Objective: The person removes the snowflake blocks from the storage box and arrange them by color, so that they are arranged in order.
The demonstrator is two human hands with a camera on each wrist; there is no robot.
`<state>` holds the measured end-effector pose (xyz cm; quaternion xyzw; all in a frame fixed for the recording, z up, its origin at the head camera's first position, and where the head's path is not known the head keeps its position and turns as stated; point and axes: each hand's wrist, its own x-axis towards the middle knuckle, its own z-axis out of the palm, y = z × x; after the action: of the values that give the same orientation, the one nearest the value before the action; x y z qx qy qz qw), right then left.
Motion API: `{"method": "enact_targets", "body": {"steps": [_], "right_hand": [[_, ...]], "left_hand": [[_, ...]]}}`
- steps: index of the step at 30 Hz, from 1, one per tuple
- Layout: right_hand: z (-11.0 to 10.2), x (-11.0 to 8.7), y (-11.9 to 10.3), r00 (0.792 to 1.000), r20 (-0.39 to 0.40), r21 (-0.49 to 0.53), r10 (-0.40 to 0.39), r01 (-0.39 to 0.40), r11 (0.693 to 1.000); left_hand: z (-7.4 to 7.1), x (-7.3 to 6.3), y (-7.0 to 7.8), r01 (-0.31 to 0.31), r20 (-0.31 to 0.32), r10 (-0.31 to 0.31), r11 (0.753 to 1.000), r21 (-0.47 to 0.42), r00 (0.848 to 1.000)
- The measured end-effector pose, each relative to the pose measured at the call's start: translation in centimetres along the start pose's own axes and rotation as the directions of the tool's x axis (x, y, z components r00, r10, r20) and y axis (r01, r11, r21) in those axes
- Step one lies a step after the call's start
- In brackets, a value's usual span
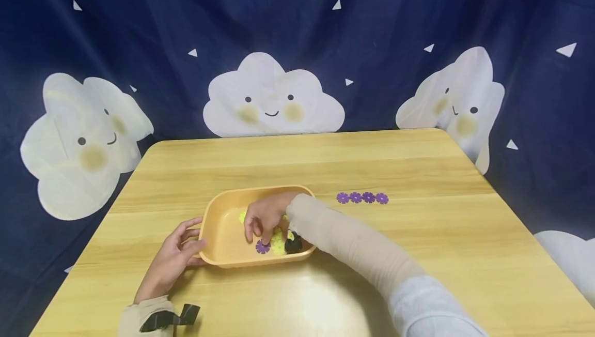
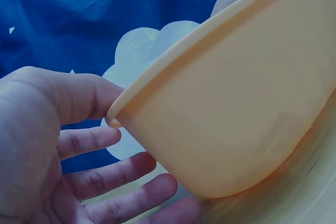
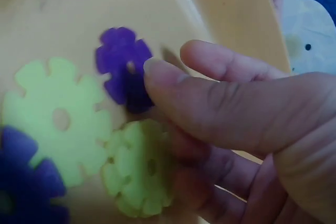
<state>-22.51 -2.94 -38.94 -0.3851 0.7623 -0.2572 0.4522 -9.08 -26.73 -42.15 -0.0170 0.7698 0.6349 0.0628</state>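
Note:
A shallow orange plastic basin (image 1: 217,226) stands on the table. My left hand (image 1: 174,249) holds its left end; in the left wrist view the thumb (image 2: 86,95) lies against the rim, with the fingers along the outer wall. Inside the basin, my right hand (image 1: 269,215) has its thumb (image 3: 184,90) on the edge of a purple snowflake disc (image 3: 118,51) and the other fingers bent. Whether a finger lies under that disc is hidden. Yellow snowflake discs (image 3: 39,103) are beside it. Another purple disc (image 3: 23,182) shows at the lower left of the right wrist view.
To the right of the basin, several purple snowflake discs (image 1: 355,198) lie in a row on the wooden table (image 1: 418,171). A dark blue curtain (image 1: 297,11) with white clouds hangs behind the table's far edge. A black strap (image 1: 169,319) sits on the left sleeve.

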Motion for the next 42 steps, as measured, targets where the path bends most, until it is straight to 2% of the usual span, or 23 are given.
{"method": "enact_targets", "body": {"steps": [2, 5, 9, 12, 15, 28, 38, 42], "right_hand": [[0.1, 0.0, -0.1, 0.999, -0.017, 0.031, 0.028, -0.027, 0.999], [0.2, 0.2, 0.1, 0.998, -0.049, 0.016, 0.029, -0.028, 0.999], [-0.3, 0.6, 0.5, 0.992, -0.117, -0.139, -0.038, 0.021, 0.990], [-1.0, 0.8, 0.7, 0.984, -0.163, -0.279, -0.079, 0.031, 0.960], [-1.4, 0.8, 0.7, 0.982, -0.171, -0.310, -0.082, 0.026, 0.951], [-1.2, 0.8, 1.0, 0.986, -0.155, -0.203, -0.058, 0.026, 0.979], [-1.1, 1.1, 0.9, 0.987, -0.140, -0.293, -0.083, 0.038, 0.955], [-1.1, 1.1, 0.9, 0.988, -0.135, -0.274, -0.079, 0.039, 0.961]], "left_hand": [[0.0, 0.0, 0.1, 0.002, -0.002, -0.002, 1.000, 0.005, 1.000], [0.1, 0.1, 0.3, -0.001, 0.000, 0.001, 1.000, 0.010, 1.000], [0.2, 0.2, 0.3, -0.001, 0.001, 0.001, 1.000, 0.013, 1.000], [0.2, 0.2, 0.3, -0.006, -0.001, 0.006, 1.000, 0.015, 1.000], [0.2, 0.3, 0.3, -0.014, -0.002, 0.014, 1.000, 0.015, 1.000], [0.1, 0.2, 0.2, 0.003, -0.007, -0.003, 1.000, 0.013, 1.000], [0.1, 0.1, 0.1, 0.000, -0.010, 0.000, 1.000, 0.015, 1.000], [0.1, 0.1, 0.1, 0.007, -0.011, -0.007, 1.000, 0.011, 1.000]]}}
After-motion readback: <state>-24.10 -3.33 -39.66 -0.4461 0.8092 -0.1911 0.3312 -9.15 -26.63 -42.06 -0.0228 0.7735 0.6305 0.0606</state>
